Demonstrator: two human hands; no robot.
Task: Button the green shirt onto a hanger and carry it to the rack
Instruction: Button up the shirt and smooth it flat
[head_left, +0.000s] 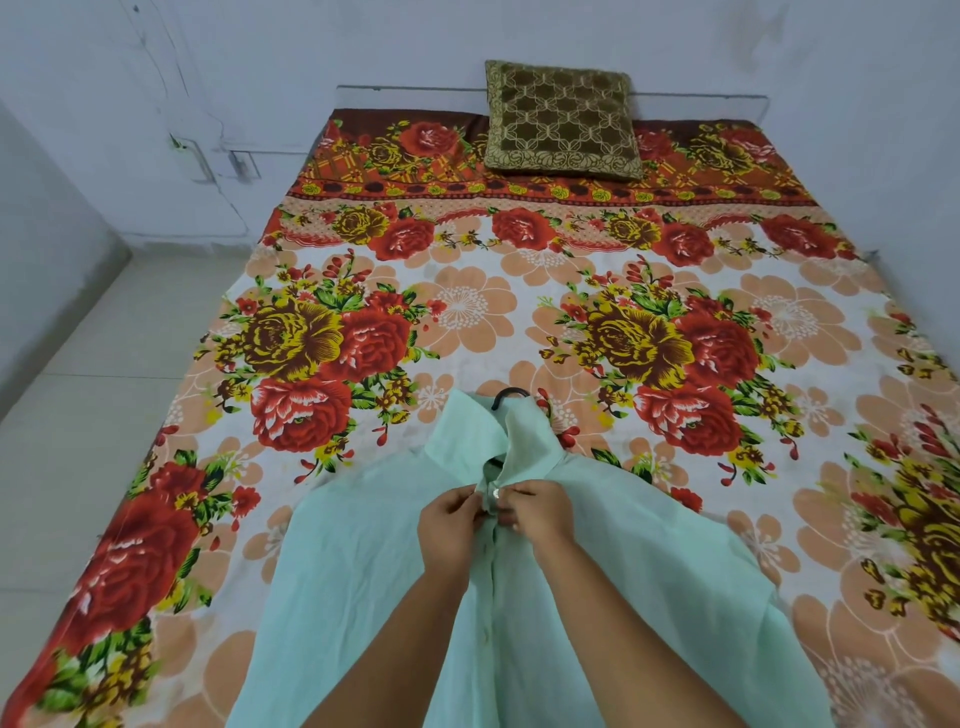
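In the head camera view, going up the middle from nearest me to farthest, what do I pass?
Lower front of the green shirt → left hand and right hand, level with each other, pinching the button strip → collar → black hanger hook → floral bedsheet → cushion → wall.

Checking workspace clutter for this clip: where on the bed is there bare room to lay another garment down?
The sheet lies bare between the cushion and the hanger hook, and on both sides of the green shirt. The near middle is crowded: the shirt is spread there, with left hand and right hand pinching its placket.
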